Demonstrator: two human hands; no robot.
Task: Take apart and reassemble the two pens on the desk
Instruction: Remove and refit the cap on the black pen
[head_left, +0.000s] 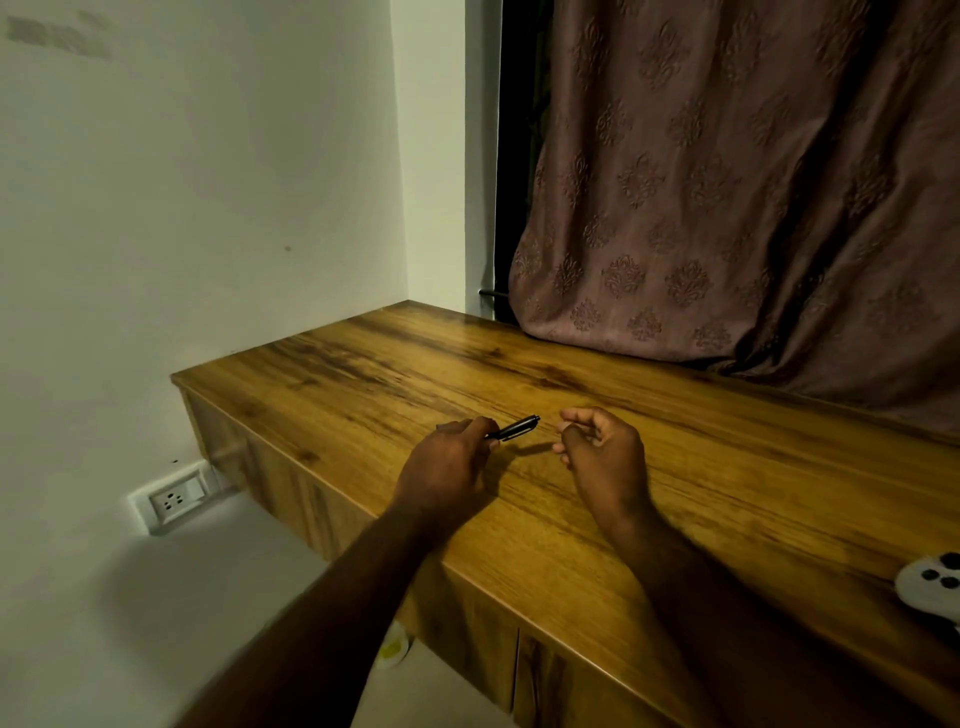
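I have one black pen (513, 429) in view, lifted just above the wooden surface (675, 493) and lying nearly level, its clicker end pointing right toward my other hand. My left hand (447, 467) has it pinched by the near end, fingers (480, 427) closed around the barrel. My right hand (597, 452) sits just beside the free end, apart from it, fingers curled loosely inward with thumb and forefinger close together; whether they hold a small part I cannot tell. The second pen I do not see anywhere on the surface, so it may be hidden or out of shot.

I judge I am at the start or the finish of work on this pen: it looks whole from here, though the join is too small to read. The next move, as I see it, calls for the right fingers to take the free end and twist against the left, keeping the pen low so a spring or refill cannot roll off.

A white controller (930, 587) lies at the right edge, well apart, and a patterned curtain (727, 182) drapes onto the far side.
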